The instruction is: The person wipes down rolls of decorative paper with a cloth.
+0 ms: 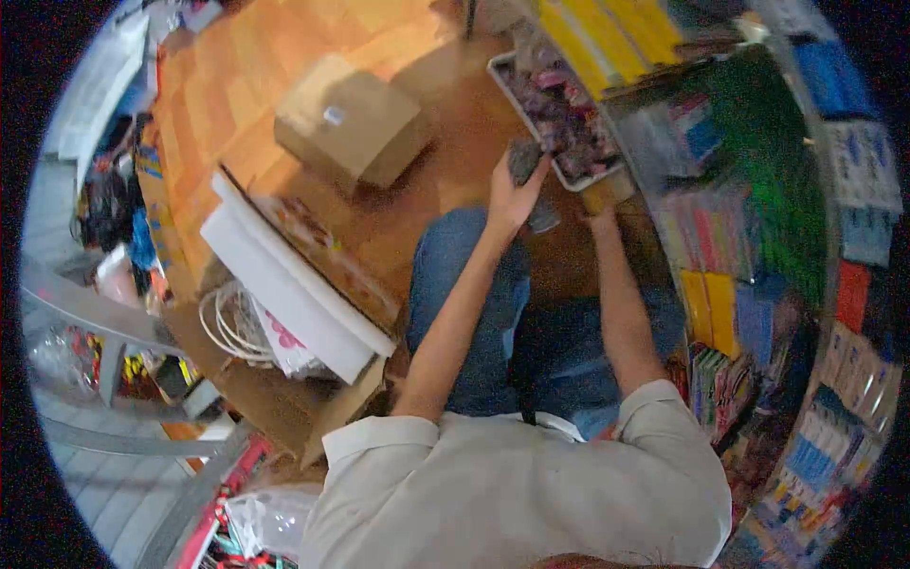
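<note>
My left hand [515, 194] is closed round a dark grey object [523, 161], its fingers close to the near end of a white-rimmed tray [574, 184]. Inside that tray lie many small dark, purplish packets [569, 119]. My right hand [599, 213] reaches to a brownish area just below the tray's near corner; its fingers are blurred, and whether they hold anything is unclear. A small clear item [543, 220] lies on the floor between my hands.
A closed cardboard box [351, 123] stands on the wooden floor [223, 104]. An open carton [332, 417] with white boards [284, 284] and a white cable [223, 332] is at the left. Shelves of packaged goods [711, 228] line the right. A metal frame [104, 318] is far left.
</note>
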A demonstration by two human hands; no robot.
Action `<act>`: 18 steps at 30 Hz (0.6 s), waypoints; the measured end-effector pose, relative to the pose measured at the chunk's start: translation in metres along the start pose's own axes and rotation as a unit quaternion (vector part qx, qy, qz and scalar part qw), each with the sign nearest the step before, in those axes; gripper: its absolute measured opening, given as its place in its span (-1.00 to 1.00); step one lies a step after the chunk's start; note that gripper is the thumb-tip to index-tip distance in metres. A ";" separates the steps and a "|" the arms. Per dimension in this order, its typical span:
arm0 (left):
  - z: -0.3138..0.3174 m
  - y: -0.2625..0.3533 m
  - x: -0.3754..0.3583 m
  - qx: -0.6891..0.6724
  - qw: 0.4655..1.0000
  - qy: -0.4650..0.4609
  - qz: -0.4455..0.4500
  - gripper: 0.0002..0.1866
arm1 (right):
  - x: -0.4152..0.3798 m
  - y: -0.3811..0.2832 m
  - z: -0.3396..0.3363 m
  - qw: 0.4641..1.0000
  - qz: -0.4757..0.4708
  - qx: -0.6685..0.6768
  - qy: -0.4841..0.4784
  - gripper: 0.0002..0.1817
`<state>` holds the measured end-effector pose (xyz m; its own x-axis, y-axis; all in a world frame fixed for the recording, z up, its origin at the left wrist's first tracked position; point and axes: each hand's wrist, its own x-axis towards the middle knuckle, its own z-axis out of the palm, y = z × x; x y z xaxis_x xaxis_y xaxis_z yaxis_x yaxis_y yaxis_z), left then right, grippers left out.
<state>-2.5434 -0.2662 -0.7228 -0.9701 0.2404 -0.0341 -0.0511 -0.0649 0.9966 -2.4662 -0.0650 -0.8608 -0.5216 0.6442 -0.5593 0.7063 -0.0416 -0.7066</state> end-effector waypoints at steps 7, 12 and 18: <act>0.019 0.007 -0.014 -0.199 0.972 0.016 -0.121 -0.66 | 0.002 0.021 0.026 0.996 0.034 0.076 -0.030 -0.35; 0.007 0.029 -0.013 -0.197 0.973 0.034 -0.118 -0.69 | -0.010 0.031 0.017 0.982 0.026 0.186 -0.029 -0.32; 0.002 0.002 0.000 -0.248 0.947 0.034 -0.201 -0.67 | 0.008 0.032 -0.004 0.933 0.002 0.359 0.011 -0.30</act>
<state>-2.5431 -0.2641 -0.7209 -0.8609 0.2797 -0.4250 -0.5081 -0.4318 0.7452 -2.4460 -0.0584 -0.8866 -0.5039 0.6577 -0.5599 0.2019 -0.5406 -0.8167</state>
